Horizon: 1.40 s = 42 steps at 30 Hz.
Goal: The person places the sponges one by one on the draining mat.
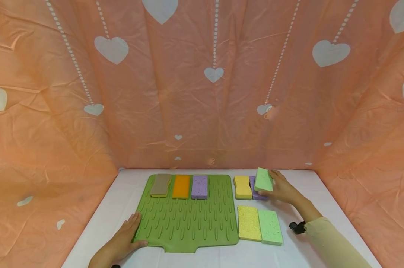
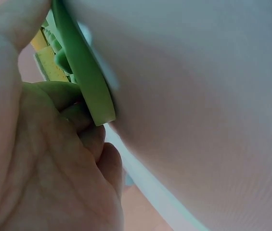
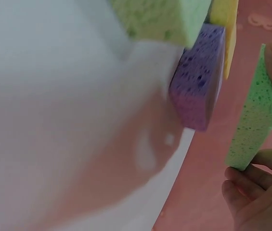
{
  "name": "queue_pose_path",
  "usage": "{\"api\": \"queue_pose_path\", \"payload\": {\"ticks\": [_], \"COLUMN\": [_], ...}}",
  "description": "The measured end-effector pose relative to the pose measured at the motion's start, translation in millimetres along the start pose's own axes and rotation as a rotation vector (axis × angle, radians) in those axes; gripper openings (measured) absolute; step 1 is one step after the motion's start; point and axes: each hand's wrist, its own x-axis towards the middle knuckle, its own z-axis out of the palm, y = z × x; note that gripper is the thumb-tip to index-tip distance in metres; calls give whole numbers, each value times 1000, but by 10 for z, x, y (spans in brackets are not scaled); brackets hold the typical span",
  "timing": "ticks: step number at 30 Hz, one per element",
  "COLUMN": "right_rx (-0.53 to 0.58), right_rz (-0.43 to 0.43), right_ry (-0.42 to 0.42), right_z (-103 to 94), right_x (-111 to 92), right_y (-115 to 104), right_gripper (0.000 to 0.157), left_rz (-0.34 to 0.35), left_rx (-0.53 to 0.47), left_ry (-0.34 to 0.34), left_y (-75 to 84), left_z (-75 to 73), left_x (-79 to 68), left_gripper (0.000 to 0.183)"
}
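My right hand [image 1: 282,189] pinches a light green sponge [image 1: 263,179] between thumb and fingers, above a purple sponge [image 1: 257,191]. In the right wrist view the held sponge [image 3: 256,110] stands on edge, apart from the purple sponge [image 3: 198,77]. My left hand [image 1: 124,234] grips the lower left corner of a green ridged mat [image 1: 188,230], thumb at the front edge and fingers along the left edge. The left wrist view shows the mat's rim [image 2: 90,82] between thumb and fingers. On the mat lie a grey-topped sponge [image 1: 160,185], an orange sponge [image 1: 181,187] and a lilac sponge [image 1: 199,187].
Right of the mat are a yellow notched sponge [image 1: 243,187], a yellow speckled sponge [image 1: 249,223] and another light green sponge [image 1: 270,227], the last two side by side. A white tabletop [image 1: 299,245] lies beneath. An orange curtain with hearts [image 1: 188,123] encloses the back and sides.
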Motion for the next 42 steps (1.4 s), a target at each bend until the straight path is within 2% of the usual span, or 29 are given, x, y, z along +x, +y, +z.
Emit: {"api": "queue_pose_path", "payload": {"ticks": [3, 6, 9, 13, 19, 29, 42], "right_rx": [2, 4, 6, -7, -11, -2, -7], "right_rz": [-25, -54, -71, -105, -164, -179, -216], "right_ry": [1, -2, -5, -1, 6, -29, -93], "right_z": [33, 65, 91, 127, 194, 295, 447], "right_x": [29, 44, 54, 72, 109, 169, 270], "right_y": [-64, -123, -171, -224, -292, -423, -592], "right_gripper": [118, 118, 118, 117, 112, 113, 117], "left_rz": [12, 13, -15, -36, 13, 21, -19], "left_rx": [22, 3, -29, -15, 27, 33, 5], "left_ry": [16, 13, -1, -18, 4, 3, -16], "left_y": [-30, -32, 2, 37, -26, -13, 16], "left_z": [8, 15, 9, -15, 6, 6, 3], "left_x": [11, 12, -1, -1, 19, 20, 19], "left_gripper": [117, 120, 121, 119, 119, 117, 121]}}
